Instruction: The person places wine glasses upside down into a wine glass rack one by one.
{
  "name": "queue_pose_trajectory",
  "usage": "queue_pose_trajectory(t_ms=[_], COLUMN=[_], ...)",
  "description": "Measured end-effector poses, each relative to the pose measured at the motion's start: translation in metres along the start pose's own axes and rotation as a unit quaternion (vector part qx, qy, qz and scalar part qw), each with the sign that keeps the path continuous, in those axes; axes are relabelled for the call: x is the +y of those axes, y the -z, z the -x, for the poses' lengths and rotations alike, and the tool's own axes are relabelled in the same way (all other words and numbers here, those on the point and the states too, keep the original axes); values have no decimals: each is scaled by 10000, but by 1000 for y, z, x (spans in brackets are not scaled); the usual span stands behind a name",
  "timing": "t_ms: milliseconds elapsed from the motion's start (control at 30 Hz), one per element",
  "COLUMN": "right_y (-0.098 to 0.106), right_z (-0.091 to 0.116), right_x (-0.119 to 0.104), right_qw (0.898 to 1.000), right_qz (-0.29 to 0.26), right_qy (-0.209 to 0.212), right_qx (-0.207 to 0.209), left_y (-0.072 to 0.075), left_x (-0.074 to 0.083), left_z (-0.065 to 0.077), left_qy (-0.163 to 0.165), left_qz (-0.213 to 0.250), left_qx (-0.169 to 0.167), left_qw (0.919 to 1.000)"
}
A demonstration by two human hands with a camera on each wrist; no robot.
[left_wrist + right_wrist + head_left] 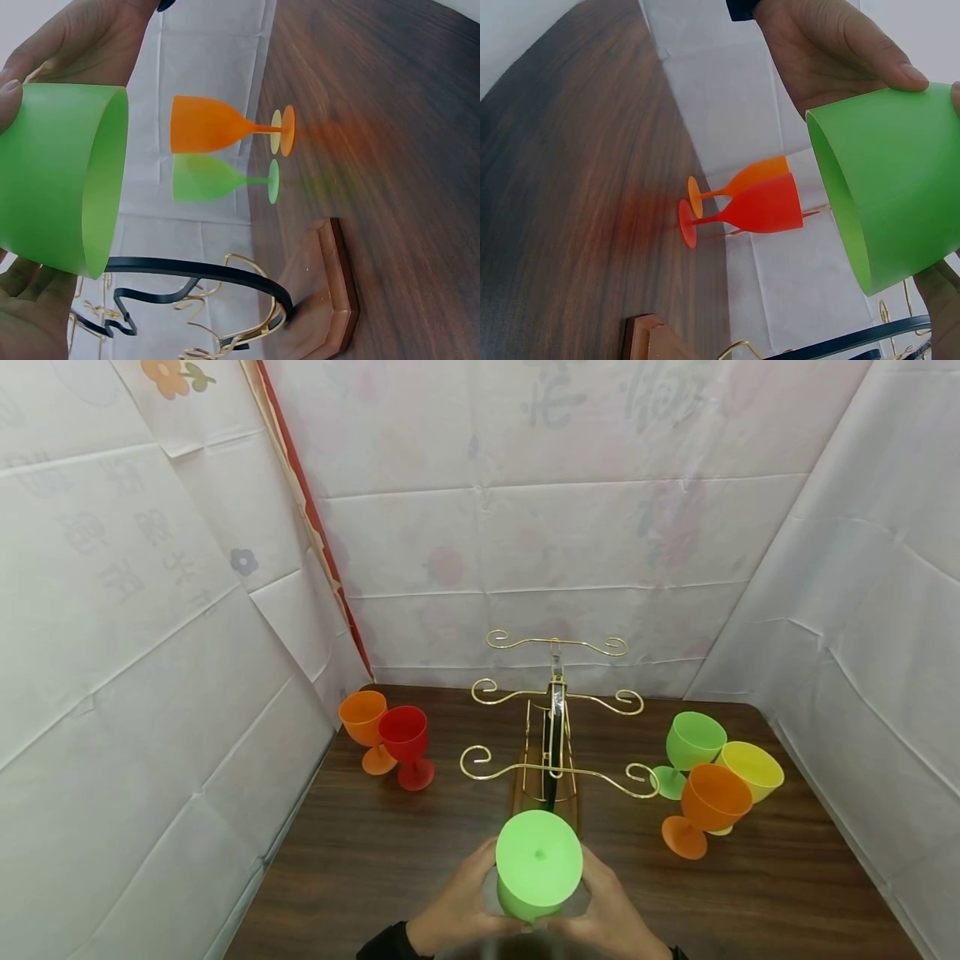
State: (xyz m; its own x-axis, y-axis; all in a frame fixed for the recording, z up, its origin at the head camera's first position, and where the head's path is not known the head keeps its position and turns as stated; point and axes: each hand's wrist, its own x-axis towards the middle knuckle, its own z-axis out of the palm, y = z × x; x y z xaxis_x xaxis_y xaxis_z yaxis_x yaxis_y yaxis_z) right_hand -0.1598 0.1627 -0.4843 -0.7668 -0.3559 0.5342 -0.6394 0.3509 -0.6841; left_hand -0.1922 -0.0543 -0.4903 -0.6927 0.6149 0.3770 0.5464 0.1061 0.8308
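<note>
Both hands hold a green plastic goblet (538,860) upside down at the near side of the table, its round foot facing up and its mouth toward the tabletop. My left hand (461,902) grips the bowl from the left, and my right hand (611,906) from the right. The thumbs are on the near side. Both wrist views show the green bowl (60,172) with its open rim above the wood. Just beyond the hands stands a gold wire goblet rack (557,768) with scrolled arms, a dark curved bar and a wooden base (322,292).
At the right of the brown table (360,868) stand an orange goblet (716,797), a green goblet (693,739) and a yellow goblet (753,768), close together. A red goblet (405,735) and another orange goblet (363,718) stand at the left. White sheeting (600,543) encloses the back and sides.
</note>
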Motion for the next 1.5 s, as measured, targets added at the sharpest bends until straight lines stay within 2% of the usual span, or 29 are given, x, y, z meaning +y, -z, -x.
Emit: queue_pose_trajectory(t_ms=[67, 200, 333, 400, 467, 667, 800, 1000, 1233, 1333, 1500], right_y=[0, 3, 8, 12, 17, 21, 19, 14, 10, 8, 6], right_z=[-2, -12, -18, -22, -27, -43, -53, -63, -65, -66, -67], right_x=[-1, -10, -11, -10, -11, -16, -14, -6, 4, 6, 7], right_qw=[9999, 9984, 9920, 9862, 9813, 9665, 9577, 9478, 9380, 9354, 9325], right_qz=[110, 346, 767, 1035, 1338, 2201, 2521, 2891, 3219, 3294, 3354], right_qy=[80, 438, 995, 1289, 1379, 1237, 1248, 1131, 924, 881, 889], right_qx=[-15, -94, -143, -56, 82, 454, 606, 731, 895, 939, 1001], left_y=[1, 4, 11, 17, 23, 47, 61, 77, 77, 74, 69], left_x=[3, -1, -6, -5, -6, -7, -8, -19, -40, -49, -65], left_z=[-1, -1, 1, 4, 7, 18, 24, 27, 23, 20, 10], left_qy=[-195, -816, -953, -783, -588, -165, 87, 599, 1613, 1833, 2003], left_qz=[74, -7, -219, -247, -247, -209, -291, -653, -326, -341, -349], left_qx=[79, 312, 623, 750, 871, 1206, 1551, 2063, 2496, 2574, 2644], left_qw=[9998, 9962, 9933, 9938, 9942, 9923, 9874, 9745, 9543, 9481, 9427])
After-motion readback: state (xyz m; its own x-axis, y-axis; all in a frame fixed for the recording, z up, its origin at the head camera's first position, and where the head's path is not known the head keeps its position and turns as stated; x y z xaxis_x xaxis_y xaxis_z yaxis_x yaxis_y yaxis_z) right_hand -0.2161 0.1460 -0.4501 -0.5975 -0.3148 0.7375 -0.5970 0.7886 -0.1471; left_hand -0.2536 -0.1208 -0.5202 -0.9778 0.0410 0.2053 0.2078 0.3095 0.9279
